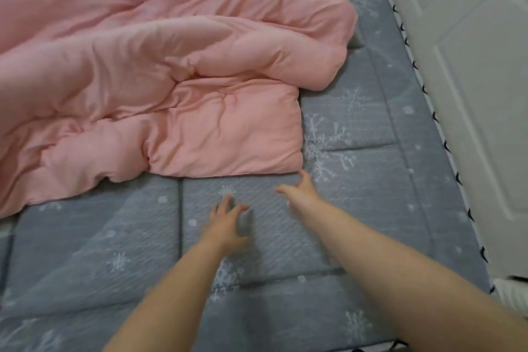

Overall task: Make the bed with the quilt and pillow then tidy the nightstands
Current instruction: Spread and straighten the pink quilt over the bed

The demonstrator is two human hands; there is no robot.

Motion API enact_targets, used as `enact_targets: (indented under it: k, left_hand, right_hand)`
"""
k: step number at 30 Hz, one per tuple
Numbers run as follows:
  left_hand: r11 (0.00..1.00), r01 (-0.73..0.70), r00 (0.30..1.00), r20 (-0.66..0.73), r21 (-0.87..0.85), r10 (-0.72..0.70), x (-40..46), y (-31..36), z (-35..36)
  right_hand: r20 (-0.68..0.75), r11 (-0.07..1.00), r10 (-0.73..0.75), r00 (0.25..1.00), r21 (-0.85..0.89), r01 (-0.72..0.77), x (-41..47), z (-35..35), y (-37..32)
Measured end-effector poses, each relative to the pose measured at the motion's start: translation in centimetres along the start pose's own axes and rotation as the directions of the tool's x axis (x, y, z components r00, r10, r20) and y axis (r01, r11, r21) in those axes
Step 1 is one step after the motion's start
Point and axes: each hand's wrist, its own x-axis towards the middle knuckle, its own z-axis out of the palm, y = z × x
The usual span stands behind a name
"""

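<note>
Both bare forearms reach forward over the bed (pixel 371 208), whose grey padded cover bears white snowflake prints. Left hand (pixel 225 226): fingers spread and released, low over the cover; contact cannot be told. Right hand (pixel 300 188): fingers extended, grasping nothing, tips just beside the near corner of the pink quilt (pixel 171 80), which lies crumpled across the bed's far-left part. White panelled door (pixel 471 80) at right.

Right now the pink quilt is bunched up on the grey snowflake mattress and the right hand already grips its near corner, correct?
Not quite. The head view shows the right hand open, reaching toward the corner of the pink quilt and holding nothing. The quilt is indeed bunched up on the grey snowflake mattress.
</note>
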Motion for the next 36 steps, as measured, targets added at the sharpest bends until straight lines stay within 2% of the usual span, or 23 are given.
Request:
enact_targets:
  k: [3, 5, 7, 9, 11, 14, 16, 17, 18, 20, 21, 22, 24, 26, 27, 28, 30, 32, 34, 36]
  left_hand:
    - [0.997, -0.014, 1.0, 0.005, -0.07, 0.014, 1.3, -2.0, 2.4]
    - [0.993, -0.023, 0.999, 0.044, -0.113, 0.028, 1.8, -3.1, 3.5]
    - [0.989, -0.028, 0.997, 0.067, -0.147, 0.038, 2.1, -3.7, 4.0]
    - [0.976, -0.026, 0.996, 0.076, -0.215, 0.043, 2.5, -4.0, 3.7]
    - [0.966, -0.027, 0.995, 0.09, -0.256, 0.051, 2.8, -3.9, 3.1]
    - [0.952, 0.0, 0.994, 0.106, -0.306, 0.034, 2.7, -3.6, 2.4]
    - [0.917, 0.008, 0.999, -0.038, -0.399, -0.026, 2.8, -3.2, 2.1]
    - [0.893, 0.014, 0.989, -0.126, -0.45, -0.079, 2.8, -3.0, 1.9]
    - [0.866, 0.033, 0.979, -0.157, -0.499, -0.128, 2.8, -2.3, 1.7]
    - [0.789, 0.104, 0.982, -0.064, -0.606, -0.178, 2.7, -1.0, 1.4]
    - [0.714, 0.157, 0.979, 0.014, -0.683, -0.202, 2.4, -0.1, 1.4]
    - [0.597, 0.212, 0.968, 0.082, -0.774, -0.238, 2.1, 0.9, 1.4]
    - [0.266, 0.273, 0.936, 0.191, -0.925, -0.295, 0.7, 2.6, 1.7]
    - [-0.133, 0.304, 0.88, 0.331, -0.943, -0.341, -0.6, 3.0, 3.3]
    - [-0.276, 0.297, 0.862, 0.381, -0.914, -0.334, -1.2, 2.9, 4.1]
    - [-0.315, 0.313, 0.85, 0.413, -0.896, -0.328, -1.9, 2.8, 4.9]
    - [-0.236, 0.33, 0.831, 0.4, -0.914, -0.386, -3.2, 2.4, 6.6]
    - [-0.127, 0.286, 0.812, 0.31, -0.95, -0.494, -6.8, 4.4, 4.5]
    - [-0.024, 0.248, 0.845, 0.229, -0.968, -0.484, -9.5, 6.2, 2.3]
    - [0.067, 0.201, 0.891, 0.154, -0.977, -0.426, -12.1, 8.2, -0.3]
  right_hand:
    - [-0.052, 0.988, -0.006, 0.999, 0.151, 0.014, 4.6, 2.1, -0.7]
    - [-0.104, 0.956, 0.072, 0.992, 0.29, -0.039, 6.3, 3.2, -1.9]
    - [-0.063, 0.881, 0.162, 0.985, 0.459, -0.115, 7.6, 3.9, -3.3]
    - [-0.078, 0.846, 0.182, 0.98, 0.521, -0.115, 9.4, 4.6, -3.9]
    - [-0.096, 0.874, 0.174, 0.98, 0.473, -0.109, 10.4, 5.0, -4.5]
    - [-0.141, 0.965, 0.142, 0.98, 0.238, -0.106, 10.4, 5.2, -4.1]
    - [-0.199, 0.991, 0.128, 0.972, 0.073, -0.115, 8.6, 5.3, -2.7]
    - [-0.194, 0.99, 0.138, 0.971, 0.06, -0.129, 7.5, 5.6, -1.3]
    - [-0.178, 0.986, 0.159, 0.971, 0.078, -0.147, 5.8, 5.6, -0.2]
    - [-0.154, 0.977, 0.195, 0.969, 0.112, -0.179, 2.2, 5.8, 2.1]
    - [-0.145, 0.981, 0.188, 0.971, 0.072, -0.179, 0.0, 5.5, 3.0]
    - [-0.137, 0.983, 0.184, 0.973, 0.033, -0.181, -2.0, 5.4, 4.0]
    - [-0.144, 0.98, 0.197, 0.97, -0.015, -0.201, -6.2, 4.7, 5.8]
    - [-0.139, 0.978, 0.207, 0.968, -0.003, -0.21, -9.8, 4.5, 7.3]
    - [-0.142, 0.976, 0.215, 0.966, 0.004, -0.217, -11.3, 4.1, 7.6]
    - [-0.139, 0.974, 0.228, 0.964, 0.03, -0.226, -12.8, 3.5, 8.1]
    - [-0.139, 0.961, 0.259, 0.956, 0.135, -0.241, -15.4, 2.4, 8.6]
    - [-0.105, 0.92, 0.267, 0.958, 0.324, -0.221, -17.9, 0.9, 8.3]
    - [0.032, 0.804, 0.262, 0.965, 0.546, -0.236, -19.8, -0.5, 7.1]
    - [0.162, 0.697, 0.227, 0.96, 0.661, -0.277, -21.2, -1.8, 5.1]
